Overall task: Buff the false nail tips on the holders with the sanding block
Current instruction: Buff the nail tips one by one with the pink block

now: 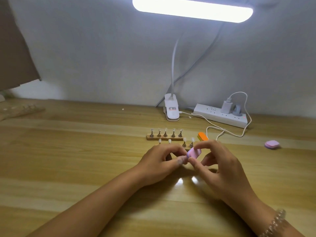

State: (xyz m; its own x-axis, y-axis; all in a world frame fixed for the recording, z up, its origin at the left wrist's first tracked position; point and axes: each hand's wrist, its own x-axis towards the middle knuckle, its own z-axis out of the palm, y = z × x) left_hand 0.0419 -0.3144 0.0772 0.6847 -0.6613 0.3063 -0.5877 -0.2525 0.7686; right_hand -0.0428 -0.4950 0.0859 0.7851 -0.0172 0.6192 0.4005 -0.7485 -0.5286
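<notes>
One wooden table (85, 168) carries everything. One lit bar lamp (192, 9) hangs over it on a bent neck, its clip base standing at the far edge. Beside the base lies one white power strip (213, 115) with two plugs in it.

There are two hands, in front of the middle of the table. The right hand (220, 165) has its grip pinching the pink sanding block (194, 153) between thumb and fingers, above the table. The left hand (160, 159) has curled fingers that meet the block's left end; I cannot tell what its grip holds.

There are two holders. The far holder (164, 138) carries five stands, each with one nail tip (165, 130). The near holder (184, 144), partly hidden by the hands, shows four tips.

One orange block (203, 136) lies just right of the far holder. One stack of pink pads (271, 144) lies well to the right.
</notes>
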